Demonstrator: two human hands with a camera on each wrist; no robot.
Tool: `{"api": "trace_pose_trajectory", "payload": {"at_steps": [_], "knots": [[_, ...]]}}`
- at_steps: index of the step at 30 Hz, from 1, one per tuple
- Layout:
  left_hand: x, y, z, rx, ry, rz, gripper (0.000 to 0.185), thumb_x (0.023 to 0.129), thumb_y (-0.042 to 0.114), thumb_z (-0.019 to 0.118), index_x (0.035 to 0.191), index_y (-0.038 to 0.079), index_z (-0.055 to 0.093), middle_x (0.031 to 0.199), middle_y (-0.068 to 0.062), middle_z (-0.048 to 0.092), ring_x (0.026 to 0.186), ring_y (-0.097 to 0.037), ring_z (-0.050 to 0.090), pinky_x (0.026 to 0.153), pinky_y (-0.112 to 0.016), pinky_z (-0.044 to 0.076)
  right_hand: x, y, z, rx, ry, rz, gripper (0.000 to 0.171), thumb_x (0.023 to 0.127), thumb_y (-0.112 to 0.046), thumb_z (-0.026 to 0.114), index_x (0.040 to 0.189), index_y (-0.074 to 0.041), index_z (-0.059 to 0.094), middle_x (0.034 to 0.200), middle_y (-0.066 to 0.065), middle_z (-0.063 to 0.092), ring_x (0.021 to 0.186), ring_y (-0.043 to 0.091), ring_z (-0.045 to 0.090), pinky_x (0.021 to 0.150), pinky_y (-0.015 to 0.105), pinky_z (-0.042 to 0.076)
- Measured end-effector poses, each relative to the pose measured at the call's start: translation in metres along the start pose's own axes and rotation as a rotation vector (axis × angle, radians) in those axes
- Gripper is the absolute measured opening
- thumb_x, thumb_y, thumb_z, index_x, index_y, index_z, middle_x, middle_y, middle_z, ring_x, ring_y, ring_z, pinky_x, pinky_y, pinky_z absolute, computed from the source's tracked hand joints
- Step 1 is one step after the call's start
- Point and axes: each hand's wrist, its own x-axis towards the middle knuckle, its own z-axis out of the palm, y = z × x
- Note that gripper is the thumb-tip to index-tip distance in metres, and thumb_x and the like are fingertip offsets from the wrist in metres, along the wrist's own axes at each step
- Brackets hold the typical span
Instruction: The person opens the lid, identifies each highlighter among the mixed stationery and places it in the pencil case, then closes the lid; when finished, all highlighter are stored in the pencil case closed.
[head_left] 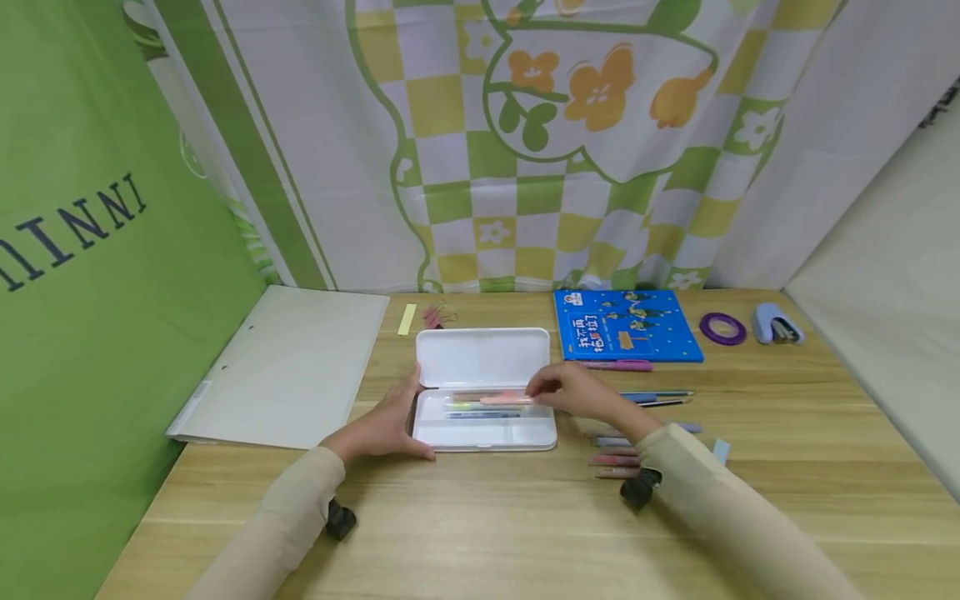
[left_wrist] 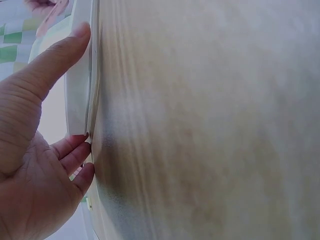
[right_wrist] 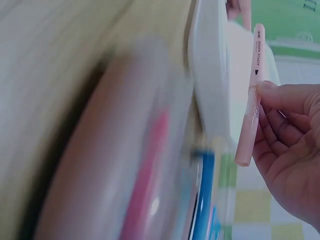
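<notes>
1. Over the open, white, rectangular pencil case, the right hand pinches a pale-pink cylindrical marker.
2. At the case's left end, the left hand grips it, thumb along the front.

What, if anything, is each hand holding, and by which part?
The right hand pinches a pink marker near its middle, by the textured section. The left hand rests against the white case.

The pink marker carries the print "ACRYLIC MARKER"; the green cloth shows "INNI"; the blue book has a Chinese title beginning "我不再".
</notes>
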Motion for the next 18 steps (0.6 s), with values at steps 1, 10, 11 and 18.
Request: {"api": "trace_pose_trajectory", "payload": {"at_steps": [1, 10, 11, 18], "knots": [[0.0, 0.0, 0.0, 0.0, 0.0, 0.0, 0.14, 0.06, 0.041, 0.089, 0.146, -0.009, -0.011, 0.134, -0.018, 0.041, 0.127, -0.033, 0.032, 0.109, -0.05, 0.022, 0.005, -0.004, 0.005, 0.014, -0.006, 0.015, 0.009, 0.089, -0.004, 0.064, 0.094, -0.005, 0.071, 0.09, 0.002, 0.068, 0.085, 0.015, 0.059, 0.076, 0.031, 0.051], [0.001, 0.001, 0.0, -0.008, -0.001, 0.002, 0.14, 0.06, 0.042, 0.088, 0.146, -0.009, -0.01, 0.134, -0.019, 0.041, 0.128, -0.033, 0.031, 0.109, -0.05, 0.022, 0.032, -0.014, 0.033, 0.068, -0.005, 0.056, 0.006, 0.085, -0.007, 0.069, 0.089, -0.008, 0.073, 0.081, -0.002, 0.067, 0.074, 0.012, 0.054, 0.067, 0.026, 0.047], [0.001, 0.001, 0.0, -0.008, 0.002, 0.009, 0.14, 0.06, 0.041, 0.088, 0.145, -0.01, -0.01, 0.133, -0.019, 0.042, 0.127, -0.033, 0.032, 0.109, -0.05, 0.022, 0.033, -0.014, 0.034, 0.065, -0.005, 0.063, 0.006, 0.085, -0.006, 0.069, 0.088, -0.008, 0.073, 0.081, -0.002, 0.067, 0.073, 0.012, 0.054, 0.067, 0.025, 0.047], [0.0, 0.001, -0.001, -0.006, -0.004, 0.003, 0.139, 0.06, 0.04, 0.088, 0.145, -0.01, -0.01, 0.135, -0.02, 0.04, 0.129, -0.034, 0.03, 0.11, -0.051, 0.02, 0.04, -0.018, 0.041, 0.04, -0.013, -0.001, 0.005, 0.083, 0.0, 0.069, 0.086, -0.003, 0.071, 0.078, 0.002, 0.066, 0.071, 0.009, 0.053, 0.066, 0.022, 0.047]]}}
